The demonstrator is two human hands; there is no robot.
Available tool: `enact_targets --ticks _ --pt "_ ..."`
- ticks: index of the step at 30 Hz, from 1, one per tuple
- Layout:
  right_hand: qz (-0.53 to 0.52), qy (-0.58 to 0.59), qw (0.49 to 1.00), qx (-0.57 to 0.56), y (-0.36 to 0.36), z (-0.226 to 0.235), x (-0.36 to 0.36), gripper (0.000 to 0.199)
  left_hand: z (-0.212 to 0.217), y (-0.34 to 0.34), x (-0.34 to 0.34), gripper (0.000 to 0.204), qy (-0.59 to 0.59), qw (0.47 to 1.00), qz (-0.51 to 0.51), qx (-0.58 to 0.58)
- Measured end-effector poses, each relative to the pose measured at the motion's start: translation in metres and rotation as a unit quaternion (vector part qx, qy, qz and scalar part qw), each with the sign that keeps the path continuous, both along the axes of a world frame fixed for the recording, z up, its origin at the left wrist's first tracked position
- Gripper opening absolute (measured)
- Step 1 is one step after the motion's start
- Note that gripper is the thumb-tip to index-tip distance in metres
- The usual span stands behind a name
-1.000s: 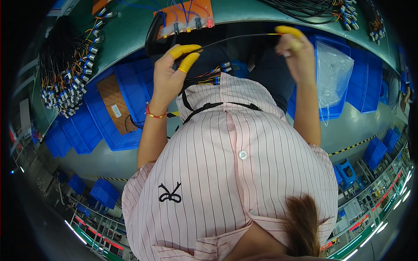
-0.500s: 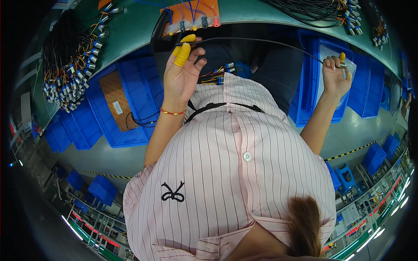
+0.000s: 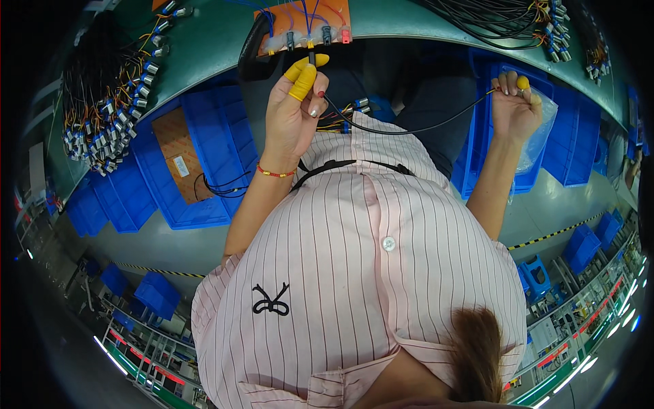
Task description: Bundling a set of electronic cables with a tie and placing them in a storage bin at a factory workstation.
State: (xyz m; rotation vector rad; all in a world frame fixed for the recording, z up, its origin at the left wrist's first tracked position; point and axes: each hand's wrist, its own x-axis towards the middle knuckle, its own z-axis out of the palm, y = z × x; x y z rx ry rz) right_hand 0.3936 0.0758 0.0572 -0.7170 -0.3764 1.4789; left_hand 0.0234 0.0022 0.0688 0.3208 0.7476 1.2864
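Observation:
A thin black cable [image 3: 409, 128] runs slack between my two hands. My left hand [image 3: 294, 109], with yellow finger cots on thumb and forefinger, pinches one end just below an orange test board [image 3: 303, 24] with small connectors on the green bench. My right hand [image 3: 514, 105], also with a yellow cot, grips the other end over a blue bin [image 3: 579, 136] with a clear plastic bag [image 3: 538, 136] in it. A bundle of coloured wires with connectors [image 3: 347, 116] lies below the cable, near my chest.
Many wire harnesses with grey connectors [image 3: 109, 109] lie at the bench's left, more [image 3: 545, 27] at its far right. Blue bins [image 3: 184, 163] stand under the bench, one holding a brown cardboard sheet [image 3: 180, 163]. Yellow-black floor tape [image 3: 552, 235] runs on the floor.
My left hand has moved up to the orange board with its cable end. My right hand has dropped right and down to the blue bin, and the cable now sags between them.

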Motion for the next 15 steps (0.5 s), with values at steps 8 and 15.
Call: enact_targets --ticks 8,15 --pt "0.068 -0.004 0.996 0.052 0.006 -0.009 -0.004 0.022 0.002 0.006 0.003 0.025 0.069 0.998 0.015 0.002" --pt "0.046 -0.012 0.999 0.008 0.007 -0.006 -0.010 0.025 0.003 0.006 0.000 0.023 -0.034 0.999 0.006 -0.009"
